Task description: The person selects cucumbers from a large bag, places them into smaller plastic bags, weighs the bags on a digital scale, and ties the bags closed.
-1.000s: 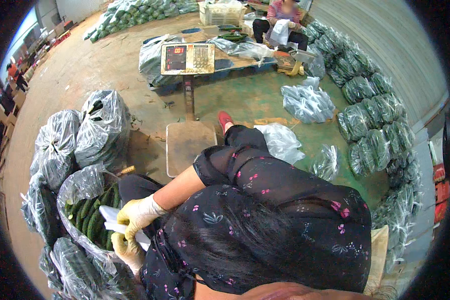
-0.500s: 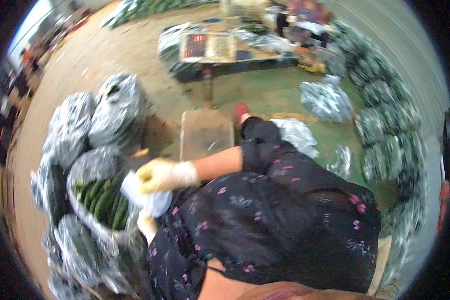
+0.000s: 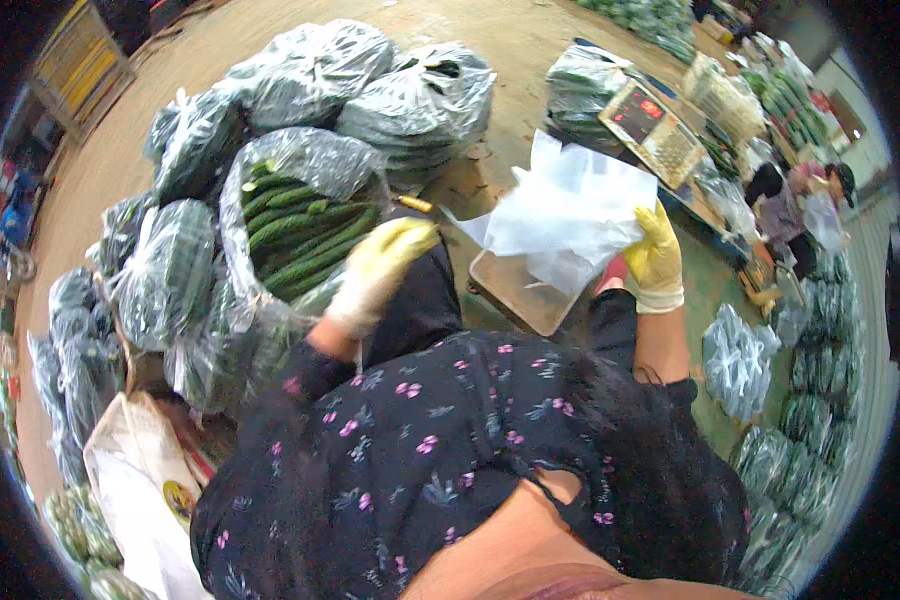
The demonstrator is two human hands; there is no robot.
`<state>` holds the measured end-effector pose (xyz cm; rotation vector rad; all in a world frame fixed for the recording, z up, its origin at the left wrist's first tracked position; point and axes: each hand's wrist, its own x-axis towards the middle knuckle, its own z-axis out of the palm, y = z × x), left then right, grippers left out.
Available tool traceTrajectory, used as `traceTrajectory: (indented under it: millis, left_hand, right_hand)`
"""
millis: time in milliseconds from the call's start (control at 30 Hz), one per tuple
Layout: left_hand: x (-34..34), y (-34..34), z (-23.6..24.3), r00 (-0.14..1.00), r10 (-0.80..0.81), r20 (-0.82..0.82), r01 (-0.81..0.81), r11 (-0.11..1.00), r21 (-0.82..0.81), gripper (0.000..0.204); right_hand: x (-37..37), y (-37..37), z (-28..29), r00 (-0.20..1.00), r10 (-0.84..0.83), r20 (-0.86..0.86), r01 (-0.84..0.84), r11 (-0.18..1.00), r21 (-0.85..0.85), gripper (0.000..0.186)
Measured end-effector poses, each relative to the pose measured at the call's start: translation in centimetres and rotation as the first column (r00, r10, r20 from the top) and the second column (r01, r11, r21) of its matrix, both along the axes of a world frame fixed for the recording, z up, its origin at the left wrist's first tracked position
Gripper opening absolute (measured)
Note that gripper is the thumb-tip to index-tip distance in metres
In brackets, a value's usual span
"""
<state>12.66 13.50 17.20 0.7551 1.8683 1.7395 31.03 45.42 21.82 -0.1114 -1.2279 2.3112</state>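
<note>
My right hand [image 3: 652, 255], in a yellow glove, grips the edge of a white translucent plastic bag [image 3: 560, 200], which spreads over the metal weighing platform [image 3: 520, 305]. My left hand [image 3: 395, 250], also gloved, is blurred in front of me, left of that bag and apart from it; whether it holds anything is unclear. Just beyond my left hand, an open clear bag [image 3: 300, 160] holds several long green cucumbers [image 3: 300, 230]. A yellow stick-like object [image 3: 414, 203] lies behind that hand. The scale's display head [image 3: 650, 130] stands beyond the white bag.
Tied bags of produce [image 3: 165, 270] are heaped along my left, others [image 3: 825, 340] along the right wall. A white sack [image 3: 130, 480] is at lower left. A co-worker [image 3: 790, 200] sits at the right beside a low table [image 3: 700, 215]. Loose bags [image 3: 735, 360] lie right of me.
The view has swung left. My hands have parted: the right has carried the white bag rightward over the platform, while the left has separated from it and moved beside the cucumbers.
</note>
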Motion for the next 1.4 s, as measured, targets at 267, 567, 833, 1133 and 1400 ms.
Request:
traceTrajectory:
  millis: [267, 567, 833, 1133, 1400]
  left_hand:
    - [3.0, 11.6, -5.9, 0.823, -0.527, 0.213, 0.477, 0.844, 0.245, 0.038]
    - [1.5, 10.7, -4.6, 0.873, -0.189, -0.449, 0.246, 0.967, 0.072, 0.027]
    - [-0.4, 8.6, -2.1, 0.352, -0.629, 0.694, -0.068, 0.722, 0.689, 0.058]
    - [-0.3, 6.7, -4.1, 0.242, -0.753, 0.612, 0.104, 0.647, 0.755, 0.097]
    - [0.7, 8.4, -3.7, 0.535, -0.655, 0.534, 0.42, 0.755, 0.504, 0.075]
  right_hand:
    - [2.2, -1.9, 0.9, 0.973, -0.126, 0.193, 0.107, 0.989, 0.105, 0.028]
    - [3.7, 4.2, -3.3, 0.76, -0.495, 0.421, 0.026, 0.671, 0.741, 0.015]
    - [0.5, 2.2, -2.1, 0.793, -0.336, 0.509, 0.076, 0.883, 0.464, 0.013]
    - [-0.6, 2.1, -3.6, 0.77, -0.444, 0.459, 0.135, 0.816, 0.562, 0.024]
    - [1.1, 4.5, -6.0, 0.802, -0.406, 0.438, 0.264, 0.899, 0.351, 0.014]
